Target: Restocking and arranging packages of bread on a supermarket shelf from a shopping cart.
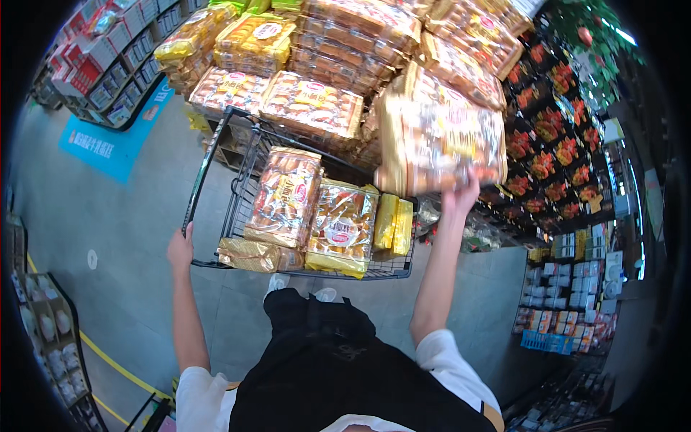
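My left hand [181,247] is closed on the end of the shopping cart's dark handle [199,180]. On the right, my right hand [462,197] grips the lower edge of a clear, gold-edged pack of bread rolls [439,140], blurred by motion and raised beside the stacked packs. Inside the shopping cart [389,273] lie a brown roll pack [284,194], a yellow-edged roll pack [341,227], a gold pack on its side [248,254] and yellow packs [394,223] at the right end.
Tall stacks of bread packs [353,36] rise just beyond the cart. A black display with red pictures [543,144] borders them on the right. Shelves of boxes [108,57] stand far left, above a blue floor mat [119,137]; another shelf [54,331] is lower left.
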A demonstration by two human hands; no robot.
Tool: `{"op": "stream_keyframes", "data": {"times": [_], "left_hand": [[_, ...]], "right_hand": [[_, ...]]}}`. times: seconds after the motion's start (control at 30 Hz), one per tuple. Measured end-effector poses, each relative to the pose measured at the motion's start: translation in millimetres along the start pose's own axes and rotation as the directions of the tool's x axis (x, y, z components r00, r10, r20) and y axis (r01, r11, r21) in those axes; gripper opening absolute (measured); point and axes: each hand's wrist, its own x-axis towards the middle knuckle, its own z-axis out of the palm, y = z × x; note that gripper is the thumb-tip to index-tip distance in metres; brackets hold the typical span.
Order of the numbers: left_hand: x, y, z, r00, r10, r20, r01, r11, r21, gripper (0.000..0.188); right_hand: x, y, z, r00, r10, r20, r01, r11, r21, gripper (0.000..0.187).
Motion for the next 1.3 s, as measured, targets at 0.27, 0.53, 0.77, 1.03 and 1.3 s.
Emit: {"op": "stream_keyframes", "data": {"times": [0.27, 0.53, 0.77, 1.03, 1.3], "left_hand": [[-24, 28, -19, 0.998, 0.01, -0.057, -0.002, 0.99, 0.139, 0.064], [-28, 44, -27, 0.989, -0.024, -0.145, 0.046, 0.987, 0.153, 0.062], [6, -3, -7, 0.975, -0.01, 0.222, 0.08, 0.947, -0.312, 0.055], [3, 6, -13, 0.975, -0.099, 0.197, 0.171, 0.905, -0.39, 0.051], [0, 2, -7, 0.996, -0.076, 0.049, 0.087, 0.949, -0.304, 0.051]], "right_hand": [[-119, 60, -77, 0.953, 0.295, -0.063, -0.302, 0.932, -0.2, 0.055], [-120, 151, -93, 0.879, 0.444, -0.171, -0.476, 0.823, -0.31, 0.052], [-77, 187, -56, 0.83, 0.549, -0.102, -0.546, 0.759, -0.354, 0.058], [-59, 246, 18, 0.847, 0.531, -0.007, -0.524, 0.834, -0.171, 0.069], [-91, 341, -5, 0.643, 0.758, 0.112, -0.582, 0.578, -0.572, 0.077]]}}
